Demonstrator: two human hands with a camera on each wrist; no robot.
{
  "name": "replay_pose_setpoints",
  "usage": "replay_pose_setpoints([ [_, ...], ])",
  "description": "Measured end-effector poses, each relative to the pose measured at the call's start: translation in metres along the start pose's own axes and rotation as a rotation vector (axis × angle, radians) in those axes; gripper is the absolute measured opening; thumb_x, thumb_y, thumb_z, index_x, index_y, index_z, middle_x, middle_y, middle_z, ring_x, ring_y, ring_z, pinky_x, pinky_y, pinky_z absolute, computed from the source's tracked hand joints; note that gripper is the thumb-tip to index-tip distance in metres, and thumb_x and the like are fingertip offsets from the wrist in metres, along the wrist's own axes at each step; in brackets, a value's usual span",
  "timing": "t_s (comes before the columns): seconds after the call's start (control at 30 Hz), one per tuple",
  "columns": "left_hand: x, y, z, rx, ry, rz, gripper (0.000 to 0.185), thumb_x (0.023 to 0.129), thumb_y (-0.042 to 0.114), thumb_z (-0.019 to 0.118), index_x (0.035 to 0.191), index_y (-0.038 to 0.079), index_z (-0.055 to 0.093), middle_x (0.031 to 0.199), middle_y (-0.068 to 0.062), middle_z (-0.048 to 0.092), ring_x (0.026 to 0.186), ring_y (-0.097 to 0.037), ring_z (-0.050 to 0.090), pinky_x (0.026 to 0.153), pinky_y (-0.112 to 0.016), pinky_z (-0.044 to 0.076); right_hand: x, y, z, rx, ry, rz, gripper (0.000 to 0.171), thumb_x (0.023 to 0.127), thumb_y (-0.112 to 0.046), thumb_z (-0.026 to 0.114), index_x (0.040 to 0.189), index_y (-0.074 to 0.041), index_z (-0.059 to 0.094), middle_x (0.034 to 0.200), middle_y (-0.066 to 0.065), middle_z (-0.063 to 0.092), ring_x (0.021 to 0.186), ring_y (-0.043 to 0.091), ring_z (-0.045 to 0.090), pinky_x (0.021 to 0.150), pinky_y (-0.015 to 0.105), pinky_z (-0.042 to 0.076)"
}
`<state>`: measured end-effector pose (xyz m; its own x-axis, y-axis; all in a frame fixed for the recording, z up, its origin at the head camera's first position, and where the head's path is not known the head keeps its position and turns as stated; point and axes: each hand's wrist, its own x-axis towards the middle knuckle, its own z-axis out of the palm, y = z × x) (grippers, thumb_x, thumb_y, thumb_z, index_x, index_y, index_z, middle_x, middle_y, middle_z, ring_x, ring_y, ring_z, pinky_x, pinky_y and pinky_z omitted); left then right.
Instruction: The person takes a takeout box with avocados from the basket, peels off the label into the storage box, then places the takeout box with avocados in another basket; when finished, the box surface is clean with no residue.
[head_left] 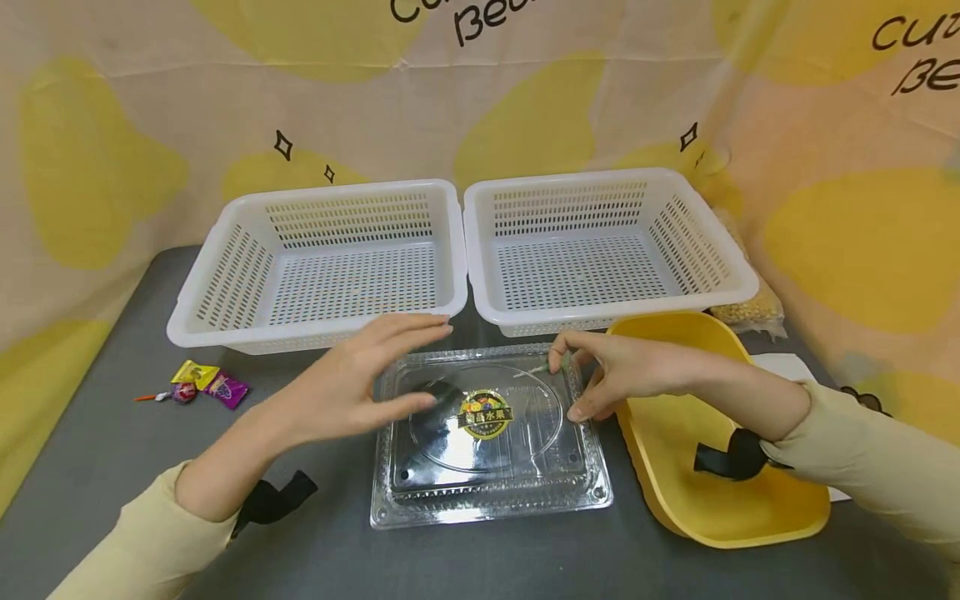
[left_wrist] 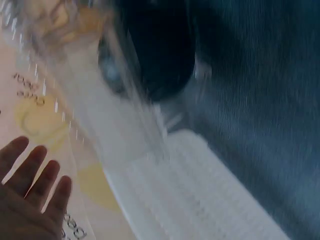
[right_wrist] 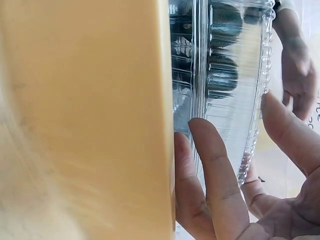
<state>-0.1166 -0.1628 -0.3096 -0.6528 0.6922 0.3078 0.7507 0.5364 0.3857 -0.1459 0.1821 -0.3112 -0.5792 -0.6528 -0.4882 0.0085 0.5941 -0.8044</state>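
A clear plastic fruit box (head_left: 487, 467) with a round fruit label on its lid lies on the dark table. My right hand (head_left: 618, 375) holds its right side, fingers bent at the rim. In the right wrist view, fingertips (right_wrist: 205, 135) rest along the box's ribbed wall (right_wrist: 230, 75). A small greenish thing with a pale stick (head_left: 531, 371) shows by those fingers. Over the box's left part hovers my left hand (head_left: 348, 383), fingers extended and thumb apart, holding nothing. The left wrist view is blurred, with that hand (left_wrist: 35, 190) at its lower left.
Two white slotted baskets (head_left: 322, 333) (head_left: 622, 312) stand side by side behind the box. A yellow bin (head_left: 675, 492) is close on the right, under the right forearm. Candies (head_left: 213, 383) and a lollipop (head_left: 183, 392) lie left. A bag of yellow grains (head_left: 750, 308) sits behind the bin.
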Motion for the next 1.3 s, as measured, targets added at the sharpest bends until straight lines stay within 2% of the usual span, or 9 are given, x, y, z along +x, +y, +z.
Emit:
replay_pose_setpoints([
  [0.13,-0.002,0.007,0.012,-0.001,-0.224,-0.1,0.1,0.076,0.059,0.077,0.156,0.022,0.029,0.166,-0.002,0.022,0.153,-0.029,0.023,0.12,-0.059,0.027,-0.001,-0.001,0.0,0.0,-0.004,-0.009,0.055,0.085,-0.016,0.077,0.124,-0.006,0.04,0.115,0.02,0.058,0.075,0.024,0.068,0.073,0.035,0.058],
  [0.3,-0.006,0.006,0.022,0.014,-0.325,-0.149,0.126,0.061,0.071,0.08,0.159,0.022,0.018,0.168,-0.002,0.009,0.155,-0.034,0.011,0.121,-0.062,0.02,-0.001,-0.002,0.0,0.01,-0.011,-0.018,0.055,0.085,-0.015,0.077,0.124,-0.004,0.04,0.117,0.022,0.058,0.075,0.024,0.069,0.072,0.034,0.058],
  [0.67,-0.008,0.004,0.027,0.009,-0.37,-0.179,0.136,0.055,0.075,0.081,0.16,0.02,0.014,0.168,-0.001,0.008,0.155,-0.033,0.01,0.124,-0.059,0.013,0.002,-0.003,-0.002,-0.041,0.002,-0.018,0.055,0.083,-0.015,0.08,0.122,-0.006,0.043,0.106,0.018,0.062,0.075,0.027,0.07,0.07,0.036,0.058],
  [0.83,-0.008,0.004,0.027,0.005,-0.378,-0.184,0.137,0.055,0.073,0.082,0.16,0.02,0.013,0.168,-0.001,0.007,0.155,-0.035,0.009,0.124,-0.06,0.012,-0.001,-0.006,-0.007,-0.135,0.039,-0.057,0.05,0.083,-0.013,0.078,0.122,-0.008,0.047,0.125,0.026,0.054,0.082,0.027,0.072,0.071,0.035,0.058],
  [0.9,-0.007,0.004,0.027,0.004,-0.382,-0.185,0.138,0.054,0.073,0.082,0.16,0.02,0.012,0.168,-0.001,0.006,0.155,-0.035,0.008,0.124,-0.06,0.012,-0.004,-0.01,-0.011,-0.2,0.075,-0.067,0.048,0.083,-0.014,0.078,0.121,-0.009,0.05,0.137,0.026,0.048,0.097,0.028,0.07,0.073,0.033,0.058],
  [1.0,-0.007,0.004,0.027,0.004,-0.387,-0.184,0.139,0.054,0.074,0.082,0.16,0.019,0.011,0.168,-0.001,0.006,0.155,-0.036,0.007,0.124,-0.06,0.011,-0.009,-0.023,-0.017,-0.297,0.131,-0.049,0.045,0.085,-0.02,0.077,0.122,-0.015,0.054,0.142,0.023,0.046,0.108,0.029,0.067,0.077,0.033,0.057],
  [1.07,-0.007,0.004,0.027,0.006,-0.382,-0.176,0.139,0.054,0.075,0.081,0.16,0.019,0.012,0.168,-0.003,0.007,0.155,-0.036,0.009,0.124,-0.06,0.012,-0.01,-0.034,-0.02,-0.364,0.164,-0.046,0.041,0.086,-0.024,0.077,0.121,-0.018,0.058,0.136,0.02,0.054,0.11,0.028,0.066,0.078,0.033,0.056],
  [1.13,-0.007,0.004,0.026,0.005,-0.375,-0.168,0.139,0.053,0.076,0.081,0.16,0.018,0.013,0.168,-0.004,0.008,0.154,-0.038,0.01,0.123,-0.062,0.013,-0.008,-0.045,-0.021,-0.417,0.182,-0.061,0.037,0.086,-0.026,0.076,0.119,-0.018,0.06,0.125,0.019,0.061,0.099,0.024,0.07,0.076,0.033,0.055],
  [1.3,-0.008,0.004,0.026,-0.005,-0.365,-0.158,0.139,0.054,0.075,0.081,0.16,0.017,0.014,0.168,-0.005,0.009,0.154,-0.039,0.011,0.122,-0.064,0.014,0.009,-0.068,-0.012,-0.514,0.195,-0.143,0.027,0.086,-0.024,0.076,0.109,-0.018,0.065,0.101,0.006,0.069,0.088,0.017,0.067,0.072,0.028,0.052],
])
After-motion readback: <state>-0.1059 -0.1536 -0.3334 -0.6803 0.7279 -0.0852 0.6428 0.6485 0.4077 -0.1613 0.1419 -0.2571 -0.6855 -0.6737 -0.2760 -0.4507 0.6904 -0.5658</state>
